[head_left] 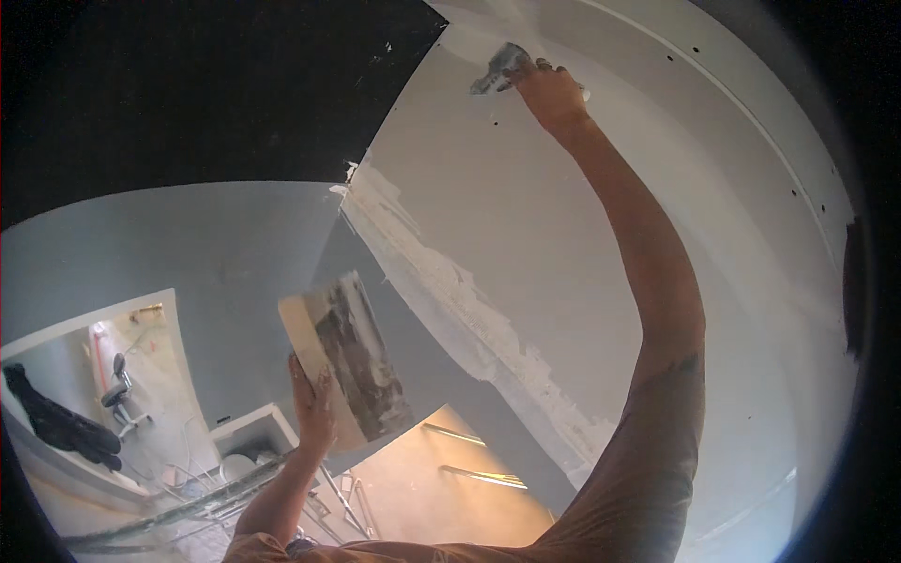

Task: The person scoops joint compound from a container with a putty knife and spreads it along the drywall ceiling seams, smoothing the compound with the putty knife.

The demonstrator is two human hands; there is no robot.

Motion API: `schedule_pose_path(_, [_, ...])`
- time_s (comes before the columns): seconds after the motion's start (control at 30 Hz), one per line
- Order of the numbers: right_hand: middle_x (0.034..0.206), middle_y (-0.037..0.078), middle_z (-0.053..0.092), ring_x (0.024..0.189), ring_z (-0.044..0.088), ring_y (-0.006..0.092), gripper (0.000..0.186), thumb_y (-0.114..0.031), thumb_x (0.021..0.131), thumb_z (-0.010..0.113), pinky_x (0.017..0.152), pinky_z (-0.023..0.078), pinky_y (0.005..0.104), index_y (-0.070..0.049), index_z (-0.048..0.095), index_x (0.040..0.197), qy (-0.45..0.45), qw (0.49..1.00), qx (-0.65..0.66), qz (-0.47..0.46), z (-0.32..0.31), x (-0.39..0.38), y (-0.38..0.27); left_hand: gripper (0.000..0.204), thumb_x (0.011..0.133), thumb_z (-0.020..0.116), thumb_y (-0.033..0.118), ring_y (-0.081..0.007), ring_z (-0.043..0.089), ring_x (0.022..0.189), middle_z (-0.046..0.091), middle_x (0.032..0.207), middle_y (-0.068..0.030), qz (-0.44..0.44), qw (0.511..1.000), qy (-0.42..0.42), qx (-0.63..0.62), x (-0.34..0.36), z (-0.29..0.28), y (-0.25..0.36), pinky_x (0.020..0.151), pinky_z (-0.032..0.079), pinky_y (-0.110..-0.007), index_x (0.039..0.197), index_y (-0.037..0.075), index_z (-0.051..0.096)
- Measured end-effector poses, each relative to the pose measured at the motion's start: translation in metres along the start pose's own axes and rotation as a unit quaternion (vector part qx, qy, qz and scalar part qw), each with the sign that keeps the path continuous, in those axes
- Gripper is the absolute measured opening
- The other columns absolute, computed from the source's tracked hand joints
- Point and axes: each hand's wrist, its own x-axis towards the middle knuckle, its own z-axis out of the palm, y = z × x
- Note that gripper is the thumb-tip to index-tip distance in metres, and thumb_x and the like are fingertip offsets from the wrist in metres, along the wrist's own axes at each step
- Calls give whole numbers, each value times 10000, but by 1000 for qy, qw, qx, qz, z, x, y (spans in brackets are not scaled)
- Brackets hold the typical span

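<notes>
In my closed left grip [316,405] I've a smeared board [358,366]; above, my closed right grip [554,96] holds a scraper [495,73].

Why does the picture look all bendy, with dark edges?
Head view: the fisheye lens bends the white plaster strip and darkens the rim; head view: the flat tool in the left hand looks slightly blurry along its top edge; warm light glows low down.

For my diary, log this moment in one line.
left hand: holds wide spatula; right hand: holds putty knife at pale panel; white filler: along panel edge
</notes>
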Motion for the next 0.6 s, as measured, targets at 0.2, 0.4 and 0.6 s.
schedule_pose_path(0.2, [1304, 78, 588, 1102, 650, 214, 408, -117, 904, 657, 812, 586, 362, -204, 639, 1301, -36, 999, -23, -9, 26, -14, 24, 618, 998, 521, 175, -245, 502, 1198, 456, 1289, -146, -85, 961, -23, -260, 5, 32, 53, 1018, 472, -409, 1517, 62, 206])
schedule_pose_path(0.4, [1290, 69, 597, 1109, 649, 211, 451, -109, 899, 657, 775, 595, 371, -209, 606, 1336, -67, 997, -46, -15, 19, -56, 38, 651, 991, 507, 175, -258, 501, 1205, 442, 1311, -158, -113, 943, -89, -299, -3, 53, 71, 1007, 489, -416, 1535, 87, 161])
schedule_pose_path(0.6, [1228, 41, 630, 1075, 662, 201, 417, -114, 900, 625, 763, 588, 358, -218, 621, 1304, -23, 996, -88, -25, -18, -83, 48, 702, 990, 506, 180, -289, 478, 1264, 395, 1398, -177, -116, 933, -95, -328, -14, 59, 66, 1047, 461, -440, 1564, 103, 108])
